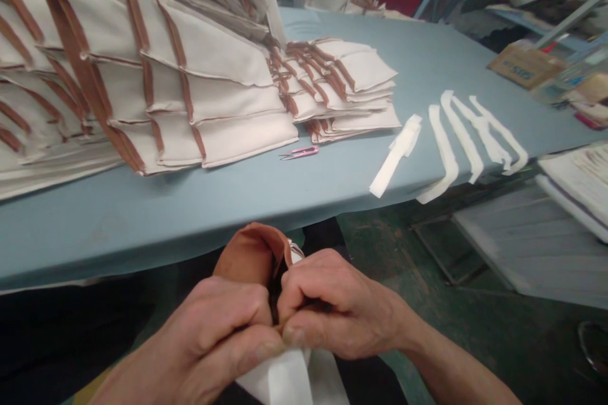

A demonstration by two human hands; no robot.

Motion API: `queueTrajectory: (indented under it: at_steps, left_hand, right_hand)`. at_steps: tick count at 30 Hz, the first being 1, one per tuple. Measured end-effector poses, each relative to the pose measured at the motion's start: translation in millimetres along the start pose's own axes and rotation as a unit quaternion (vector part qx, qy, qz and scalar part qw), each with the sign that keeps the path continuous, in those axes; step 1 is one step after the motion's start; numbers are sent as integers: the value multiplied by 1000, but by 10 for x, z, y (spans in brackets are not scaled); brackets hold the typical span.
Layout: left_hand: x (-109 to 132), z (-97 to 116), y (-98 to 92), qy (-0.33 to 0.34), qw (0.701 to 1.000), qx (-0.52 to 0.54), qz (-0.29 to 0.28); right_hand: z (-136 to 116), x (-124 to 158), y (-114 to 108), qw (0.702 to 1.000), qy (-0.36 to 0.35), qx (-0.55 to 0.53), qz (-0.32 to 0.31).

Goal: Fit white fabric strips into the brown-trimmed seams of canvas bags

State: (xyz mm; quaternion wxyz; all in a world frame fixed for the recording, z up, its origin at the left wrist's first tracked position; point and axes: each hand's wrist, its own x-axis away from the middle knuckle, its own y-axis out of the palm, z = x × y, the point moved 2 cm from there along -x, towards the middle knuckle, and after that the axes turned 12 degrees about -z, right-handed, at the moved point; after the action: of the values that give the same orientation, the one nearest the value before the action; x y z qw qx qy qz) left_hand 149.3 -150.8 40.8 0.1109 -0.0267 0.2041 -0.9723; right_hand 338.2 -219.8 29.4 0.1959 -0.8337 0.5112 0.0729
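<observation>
**Head view**

Left hand (213,335): curled shut, thumb and fingers pinching the tan fabric piece (249,256) close to its lower edge, with the knuckles just against the right hand.

Right hand (342,310): also closed in a tight pinch on the same piece, its fingers bent inward and its thumb pressing near the left thumb.

Held work: the tan fabric piece rises above both hands, in the person's lap and below the bench edge. A dark narrow edge (274,304) runs down between the hands; whether it is a seam or a zipper is hard to tell. A white fabric panel (285,380) hangs below the hands.

Bench: the blue-grey bench top (142,221) lies straight ahead, just beyond the hands.

On the bench: a tall fanned stack of cream panels with brown trim (190,82) fills the left side, and a lower stack of cream panels (342,85) sits beside it. Pink-handled thread snips (299,152) lie near the bench edge, in front of the lower stack. Loose white fabric strips (456,139) lie to the right, near the edge.

Beyond the bench: a cardboard box (525,63) sits at the far right.
</observation>
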Motion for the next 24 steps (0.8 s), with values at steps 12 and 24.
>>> queueTrajectory:
  at_steps: [12,24]
  left_hand:
    - [-164,22,514,-111,827,505,221]
    - [10,46,-67,-83,990,113,-7]
  right_hand:
    - [14,-23,81,994,31,-93,47]
    - [-170,-64,49,998,16,54,17]
